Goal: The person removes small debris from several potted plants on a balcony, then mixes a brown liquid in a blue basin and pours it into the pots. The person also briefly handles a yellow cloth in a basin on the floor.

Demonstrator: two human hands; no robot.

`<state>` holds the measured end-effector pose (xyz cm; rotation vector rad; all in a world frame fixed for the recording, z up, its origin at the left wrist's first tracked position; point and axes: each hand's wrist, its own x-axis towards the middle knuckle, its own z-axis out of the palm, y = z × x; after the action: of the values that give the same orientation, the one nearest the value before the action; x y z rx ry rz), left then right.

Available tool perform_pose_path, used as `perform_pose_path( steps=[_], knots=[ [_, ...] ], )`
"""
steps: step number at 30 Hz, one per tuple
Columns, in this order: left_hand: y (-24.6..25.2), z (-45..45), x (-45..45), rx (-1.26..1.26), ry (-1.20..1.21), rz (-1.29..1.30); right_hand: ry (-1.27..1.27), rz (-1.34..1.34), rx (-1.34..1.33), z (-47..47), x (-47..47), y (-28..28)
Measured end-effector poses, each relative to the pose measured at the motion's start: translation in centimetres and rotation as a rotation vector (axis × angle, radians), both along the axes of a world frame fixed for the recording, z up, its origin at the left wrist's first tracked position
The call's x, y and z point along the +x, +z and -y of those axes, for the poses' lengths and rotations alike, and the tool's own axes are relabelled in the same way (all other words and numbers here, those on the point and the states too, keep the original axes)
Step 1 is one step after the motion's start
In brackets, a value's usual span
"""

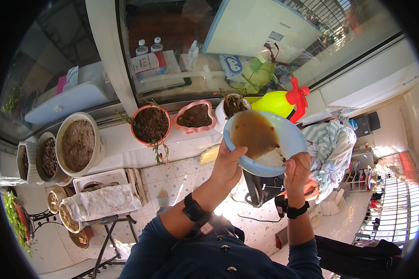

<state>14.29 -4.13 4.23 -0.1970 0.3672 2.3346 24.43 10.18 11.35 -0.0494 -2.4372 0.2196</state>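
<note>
A pale blue plastic basin [293,136] is held up in front of me, tilted, with muddy brown water [253,134] pooled on its far left side. Bits of dark debris cling to its inner wall. My left hand [230,160] grips the near left rim, thumb on top. On the near right rim, my right hand [298,167] is closed with its fingers curled over the edge. Just beyond the basin stand a white pot [232,104] with dry stems and a yellow spray bottle [274,104] with a red pump head.
Along the window ledge sit a red-rimmed pot [150,125], a pink heart-shaped pot [195,117] and a large cream pot [78,146], all holding soil. To the right lies a heap of cloth [330,150]. A metal plant stand [108,240] is at lower left.
</note>
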Motion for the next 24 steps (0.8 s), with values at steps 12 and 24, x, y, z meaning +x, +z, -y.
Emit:
perform_pose_path(
  steps=[12,24],
  knots=[
    [0.0,0.2,-0.2,0.022,-0.022,0.019,0.016,0.009,0.023,-0.1,-0.6,0.6],
    [-1.7,-0.2,-0.2,0.058,0.011,-0.100,-0.025,0.046,0.010,0.7,1.7,-1.7]
  ],
)
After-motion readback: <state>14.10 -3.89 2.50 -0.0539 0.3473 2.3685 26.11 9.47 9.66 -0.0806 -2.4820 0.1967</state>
